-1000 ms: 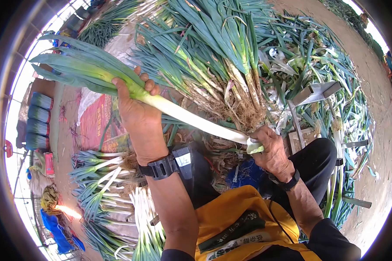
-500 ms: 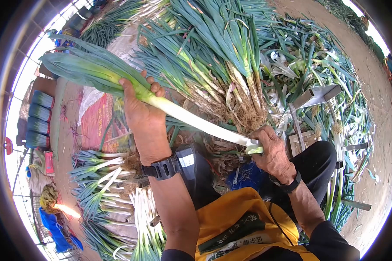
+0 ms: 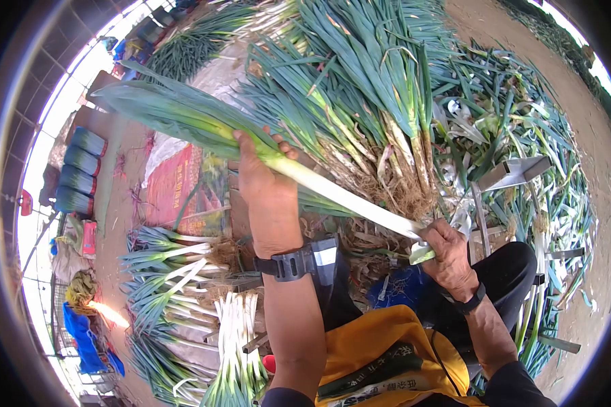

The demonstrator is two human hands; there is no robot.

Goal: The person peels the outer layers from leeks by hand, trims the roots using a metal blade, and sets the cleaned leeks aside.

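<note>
A long green onion (image 3: pixel 346 197) slants across the middle, its green leaves at upper left and its white end at lower right. My left hand (image 3: pixel 268 176) is wrapped round it where the green meets the white. At the white end, my right hand (image 3: pixel 448 254) pinches a loose pale green strip of outer layer beside the stalk. Behind the stalk stands a pile of untrimmed onions (image 3: pixel 366 88) with brown, soil-covered roots. White-stemmed onions (image 3: pixel 234 325) lie at the lower left near my left forearm.
Loose leaves and peelings (image 3: pixel 502 115) are heaped on the right, beside a metal frame (image 3: pixel 512 173). A red printed sack (image 3: pixel 176 193) lies on the ground at left. More onions with roots (image 3: pixel 170 271) are laid in rows below it. An orange apron (image 3: pixel 387 346) covers my lap.
The view has shifted, so most of the scene appears farther right and slightly lower. Both hands keep hold, and the strip at the white end hangs a little differently.
</note>
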